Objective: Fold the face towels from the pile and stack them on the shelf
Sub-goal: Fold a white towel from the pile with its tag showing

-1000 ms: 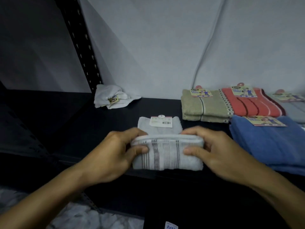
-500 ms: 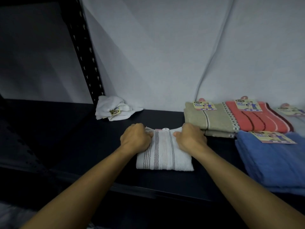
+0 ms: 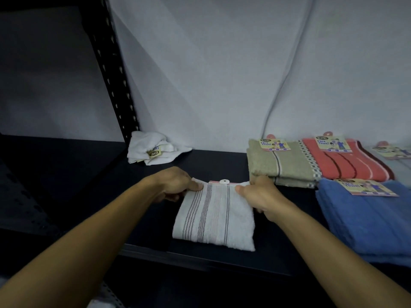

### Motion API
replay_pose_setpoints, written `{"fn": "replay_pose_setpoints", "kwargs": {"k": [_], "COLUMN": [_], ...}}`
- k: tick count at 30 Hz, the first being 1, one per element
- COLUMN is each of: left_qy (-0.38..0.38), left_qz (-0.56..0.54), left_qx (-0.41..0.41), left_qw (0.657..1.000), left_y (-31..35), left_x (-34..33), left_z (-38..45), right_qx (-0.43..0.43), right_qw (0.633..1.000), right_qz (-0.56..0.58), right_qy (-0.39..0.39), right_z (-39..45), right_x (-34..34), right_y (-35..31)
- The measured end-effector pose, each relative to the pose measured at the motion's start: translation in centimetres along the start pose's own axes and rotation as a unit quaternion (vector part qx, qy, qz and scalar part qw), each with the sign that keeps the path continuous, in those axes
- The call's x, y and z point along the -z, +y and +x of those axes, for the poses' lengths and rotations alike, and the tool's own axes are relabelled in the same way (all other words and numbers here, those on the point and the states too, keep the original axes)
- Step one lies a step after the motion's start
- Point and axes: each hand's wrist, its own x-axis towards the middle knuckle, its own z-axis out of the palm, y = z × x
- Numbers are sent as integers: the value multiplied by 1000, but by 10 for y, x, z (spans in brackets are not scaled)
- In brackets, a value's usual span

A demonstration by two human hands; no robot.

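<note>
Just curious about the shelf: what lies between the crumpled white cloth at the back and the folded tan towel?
In the head view, only bare dark shelf lies between the crumpled white cloth and the folded tan towel.

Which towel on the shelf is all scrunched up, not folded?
The white towel in the back corner by the post; the others all lie folded flat.

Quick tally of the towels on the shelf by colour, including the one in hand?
White striped, folded, held by left hand and right hand: 1
White, crumpled: 1
Beige: 1
Coral: 1
Blue: 1
Pale grey, cut off at the right edge: 1
Total: 6 piles; some may hold more than one towel.
</note>
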Motion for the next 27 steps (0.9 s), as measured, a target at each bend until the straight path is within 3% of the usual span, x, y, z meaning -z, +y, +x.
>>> {"fn": "replay_pose_setpoints", "kwargs": {"k": [8, 10, 12, 14, 16, 19, 23, 27], "left_qy": [33, 34, 98, 218, 308, 366, 308, 195], "left_qz": [17, 11, 53, 121, 163, 274, 372, 395], "left_qx": [-136, -171, -231, -309, -398, -470, -505, -489], "left_qw": [990, 985, 967, 918, 848, 755, 715, 753], "left_y": [1, 9, 20, 28, 27, 4, -40, -73], "left_x": [12, 19, 28, 32, 29, 13, -19, -40], "left_z": [-21, -28, -35, -45, -53, -63, -80, -87], "right_qx": [173, 244, 326, 420, 502, 537, 566, 548], "right_qw": [983, 965, 932, 873, 809, 765, 735, 758], "right_qz": [-15, -39, -77, -149, -198, -248, -312, -345], "right_qy": [54, 92, 142, 200, 234, 256, 205, 74], "right_z": [-7, -10, -14, -19, -24, -38, -57, -68], "right_x": [18, 26, 35, 43, 46, 41, 24, 17], "right_y": [-8, -20, -31, -38, -34, -10, 41, 74]}}
